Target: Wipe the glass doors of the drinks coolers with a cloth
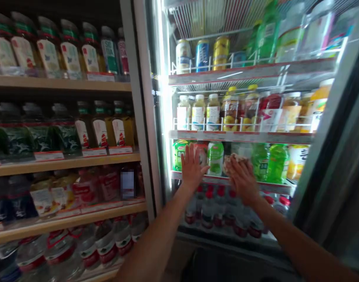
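Observation:
My left hand [192,168] is raised flat with its fingers apart, in front of the lower shelf of a lit drinks fridge [240,137]. It seems to rest against a clear glass front, and nothing is in it. To its right, my right hand [243,176] presses a crumpled light-coloured cloth [237,158] against the same surface, fingers over the cloth. Green bottles [216,156] stand behind, between the two hands, and more green bottles [278,162] show right of the cloth. Part of the cloth is hidden under my fingers.
Open wooden shelves [64,160] with rows of bottled drinks stand on the left, beyond the fridge's metal frame [144,117]. Upper fridge shelves hold cans [202,55] and juice bottles [213,111]. Red-capped bottles [208,207] fill the fridge bottom. A dark frame [329,156] edges the right.

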Action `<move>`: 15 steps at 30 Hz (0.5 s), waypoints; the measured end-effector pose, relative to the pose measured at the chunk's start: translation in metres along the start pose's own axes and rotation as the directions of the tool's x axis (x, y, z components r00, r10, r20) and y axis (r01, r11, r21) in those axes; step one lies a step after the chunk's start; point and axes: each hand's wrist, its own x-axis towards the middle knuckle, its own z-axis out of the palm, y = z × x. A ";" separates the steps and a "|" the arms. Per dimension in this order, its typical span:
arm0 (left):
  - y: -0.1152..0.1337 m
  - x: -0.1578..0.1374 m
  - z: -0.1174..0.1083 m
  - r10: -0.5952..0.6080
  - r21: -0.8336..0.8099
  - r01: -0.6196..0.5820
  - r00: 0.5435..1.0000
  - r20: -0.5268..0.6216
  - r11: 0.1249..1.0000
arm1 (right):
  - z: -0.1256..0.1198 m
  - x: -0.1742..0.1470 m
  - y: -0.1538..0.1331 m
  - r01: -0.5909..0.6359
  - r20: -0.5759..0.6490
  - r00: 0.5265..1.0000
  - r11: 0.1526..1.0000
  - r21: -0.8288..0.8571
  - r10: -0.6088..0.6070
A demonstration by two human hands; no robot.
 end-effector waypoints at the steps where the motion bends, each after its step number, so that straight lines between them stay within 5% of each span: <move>1: -0.001 -0.002 0.000 0.012 -0.002 -0.012 1.000 0.005 1.000 | 0.000 -0.005 0.007 0.001 0.017 1.000 1.000 0.013 -0.001; 4: -0.004 -0.005 0.004 0.026 -0.023 -0.027 1.000 -0.013 0.999 | -0.012 -0.024 0.056 -0.238 -0.118 0.965 0.971 -0.017 0.234; 7: -0.001 -0.006 0.011 0.000 -0.058 -0.003 0.999 -0.054 0.998 | -0.023 -0.033 0.087 -0.602 -0.383 0.742 0.798 -0.020 0.550; 9: 0.003 -0.007 0.014 -0.018 -0.088 0.013 0.998 -0.065 0.996 | -0.019 -0.029 0.074 -0.640 -0.433 0.695 0.768 -0.010 0.573; 12: 0.007 -0.010 0.015 -0.037 -0.116 0.029 0.997 -0.071 0.993 | -0.009 -0.022 0.032 -0.289 -0.132 0.949 0.957 0.005 0.287; 15: 0.006 -0.013 0.015 0.006 -0.104 -0.015 0.996 -0.084 0.994 | -0.013 -0.025 0.018 -0.171 -0.002 0.985 0.979 0.114 0.173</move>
